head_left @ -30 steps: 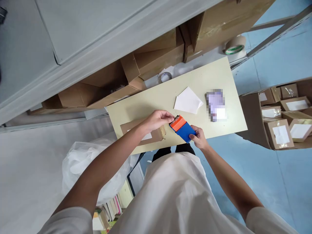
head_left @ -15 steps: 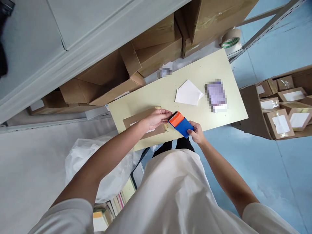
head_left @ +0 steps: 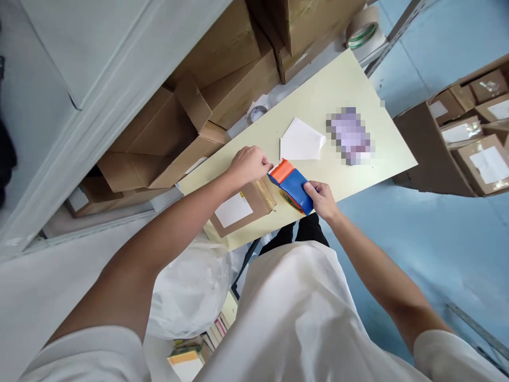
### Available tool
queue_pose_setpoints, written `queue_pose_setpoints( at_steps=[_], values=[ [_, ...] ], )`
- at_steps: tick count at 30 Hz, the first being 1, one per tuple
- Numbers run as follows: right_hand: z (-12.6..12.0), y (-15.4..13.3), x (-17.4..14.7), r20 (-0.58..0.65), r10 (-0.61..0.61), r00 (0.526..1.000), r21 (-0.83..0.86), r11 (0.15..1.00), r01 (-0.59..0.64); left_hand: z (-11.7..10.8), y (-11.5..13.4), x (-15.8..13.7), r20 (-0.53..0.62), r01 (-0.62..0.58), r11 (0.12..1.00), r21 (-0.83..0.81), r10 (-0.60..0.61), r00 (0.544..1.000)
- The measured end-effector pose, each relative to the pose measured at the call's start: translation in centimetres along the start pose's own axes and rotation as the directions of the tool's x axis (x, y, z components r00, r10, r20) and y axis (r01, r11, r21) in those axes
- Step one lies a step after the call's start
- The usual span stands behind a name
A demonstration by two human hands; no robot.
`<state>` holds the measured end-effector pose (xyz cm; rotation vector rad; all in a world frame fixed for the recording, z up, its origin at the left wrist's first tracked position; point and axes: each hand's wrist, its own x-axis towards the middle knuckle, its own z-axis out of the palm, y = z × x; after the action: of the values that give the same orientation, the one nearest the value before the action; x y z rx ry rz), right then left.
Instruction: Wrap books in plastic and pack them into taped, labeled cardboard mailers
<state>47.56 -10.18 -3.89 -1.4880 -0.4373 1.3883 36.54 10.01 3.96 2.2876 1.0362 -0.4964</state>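
Observation:
A blue and orange tape dispenser (head_left: 296,187) is gripped by my right hand (head_left: 323,199), its thumb lying on the blue side. The toothed edge of the dispenser points left, and part of the tape roll shows underneath. My left hand (head_left: 250,163) is closed right beside that edge, fingers curled in a pinch. What those fingers hold, if anything, is too small to make out. Below my left hand a small cardboard box (head_left: 260,204) lies on the pale table (head_left: 338,79). It carries a white label (head_left: 234,210) and shiny tape at its right end.
White paper sheets (head_left: 302,140) and a blurred purple item (head_left: 352,135) lie on the table. Open cartons (head_left: 159,143) line its far side, with a tape roll (head_left: 362,29) at the back. A large carton (head_left: 427,148) of small labelled boxes stands right. A plastic bag (head_left: 191,292) sits below.
The dispenser has turned so its tape roll shows. My left hand has rolled over, its back now upward and fingers curled by the toothed edge. The view has shifted, uncovering more of the box.

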Motion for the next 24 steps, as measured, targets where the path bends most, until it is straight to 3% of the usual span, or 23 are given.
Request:
queue_pose_setpoints(
  at_steps=[3, 6, 10, 13, 15, 19, 24],
  values=[
    [-0.2, 0.2, 0.6, 0.060, 0.141, 0.988, 0.133, 0.980, -0.148, -0.8, 0.5, 1.6, 0.166, -0.014, 0.986, 0.165, -0.014, 0.986],
    [-0.7, 1.8, 0.5, 0.147, 0.279, 0.949, 0.248, 0.918, -0.308, -0.6, -0.1, 3.3, 0.352, 0.025, 0.973, 0.231, -0.107, 0.930],
    [-1.5, 5.2, -1.2, 0.216, 0.440, 0.872, 0.339, 0.804, -0.490, 0.8, -1.8, 4.9, 0.423, -0.019, 0.933, 0.359, -0.144, 0.895],
    [-1.3, 7.0, -2.8, 0.257, 0.544, 0.799, 0.366, 0.710, -0.601, 2.4, -2.1, 5.3, 0.516, -0.100, 0.879, 0.465, -0.177, 0.838],
    [-0.8, 7.5, -3.3, 0.271, 0.580, 0.768, 0.381, 0.669, -0.639, 3.5, -1.7, 5.2, 0.534, -0.156, 0.815, 0.558, -0.209, 0.819],
    [0.5, 7.6, -2.8, 0.279, 0.607, 0.744, 0.391, 0.636, -0.665, 4.9, -1.1, 4.9, 0.495, -0.226, 0.670, 0.708, -0.242, 0.834],
    [1.9, 7.8, -2.4, 0.290, 0.598, 0.747, 0.364, 0.653, -0.664, 5.5, -1.6, 4.3, 0.534, -0.301, 0.595, 0.745, -0.261, 0.804]
  ],
)
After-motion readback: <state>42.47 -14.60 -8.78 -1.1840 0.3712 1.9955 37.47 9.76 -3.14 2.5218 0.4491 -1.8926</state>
